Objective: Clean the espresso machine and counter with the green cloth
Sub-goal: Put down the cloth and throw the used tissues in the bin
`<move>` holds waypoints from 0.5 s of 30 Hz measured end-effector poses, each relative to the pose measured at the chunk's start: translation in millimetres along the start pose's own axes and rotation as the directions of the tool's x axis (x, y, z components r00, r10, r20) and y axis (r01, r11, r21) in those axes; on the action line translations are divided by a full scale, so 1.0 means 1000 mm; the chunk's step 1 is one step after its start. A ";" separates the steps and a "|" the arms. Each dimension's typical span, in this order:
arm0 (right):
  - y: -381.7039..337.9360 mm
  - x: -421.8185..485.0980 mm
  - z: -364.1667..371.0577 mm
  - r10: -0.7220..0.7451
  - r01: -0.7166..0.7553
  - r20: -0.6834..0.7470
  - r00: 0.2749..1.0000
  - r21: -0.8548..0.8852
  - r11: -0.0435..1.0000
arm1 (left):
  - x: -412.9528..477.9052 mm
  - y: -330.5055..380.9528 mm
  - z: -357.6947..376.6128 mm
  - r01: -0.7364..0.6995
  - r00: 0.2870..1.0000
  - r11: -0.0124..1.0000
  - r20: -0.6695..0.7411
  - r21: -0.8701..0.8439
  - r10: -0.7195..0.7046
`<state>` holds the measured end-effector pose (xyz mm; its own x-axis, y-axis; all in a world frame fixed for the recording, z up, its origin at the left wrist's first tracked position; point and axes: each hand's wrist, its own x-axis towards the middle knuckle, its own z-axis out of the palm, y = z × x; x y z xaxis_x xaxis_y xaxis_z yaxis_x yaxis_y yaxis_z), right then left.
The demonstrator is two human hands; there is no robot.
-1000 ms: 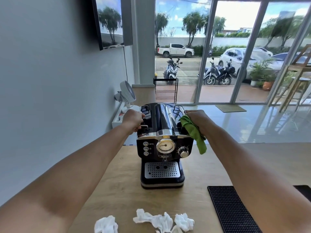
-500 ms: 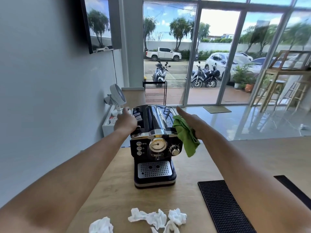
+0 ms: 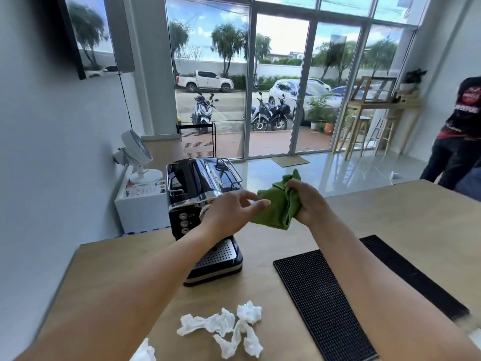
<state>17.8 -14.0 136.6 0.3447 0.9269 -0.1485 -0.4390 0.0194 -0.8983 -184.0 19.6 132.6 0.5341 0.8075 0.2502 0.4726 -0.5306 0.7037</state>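
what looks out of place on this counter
The crumpled white tissues lie scattered on the counter in front of the espresso machine, like leftover litter. Nothing looks spilled or damaged.

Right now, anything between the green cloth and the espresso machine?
Only the left hand: it reaches across the espresso machine's front panel, fingers at the green cloth's left edge. The right hand grips the cloth in the air to the machine's right. Nothing visible blocks the machine's top.
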 end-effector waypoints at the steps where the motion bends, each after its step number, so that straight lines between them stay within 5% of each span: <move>1: 0.000 -0.004 -0.003 -0.009 0.009 0.010 1.000 0.045 0.999 | 0.001 0.003 0.006 0.021 0.999 1.000 0.045 -0.008 -0.021; 5: 0.001 -0.021 -0.014 -0.023 0.011 0.059 0.998 0.195 0.981 | 0.009 0.003 0.024 0.227 0.965 0.956 0.174 -0.187 -0.195; 10: 0.004 -0.033 -0.036 -0.054 0.011 0.138 0.989 0.296 0.955 | 0.012 0.004 0.035 0.320 0.924 0.883 0.318 -0.344 -0.211; 15: 0.001 -0.032 -0.080 -0.092 0.016 0.194 0.977 0.364 0.931 | 0.023 0.013 0.048 0.343 0.936 0.802 0.248 -0.489 -0.249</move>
<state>73.1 -73.7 107.5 0.2164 0.9761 0.0177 -0.7055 0.1689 -0.6883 -131.6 19.1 115.6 0.5560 0.8244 -0.1057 0.2193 -0.0229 0.9754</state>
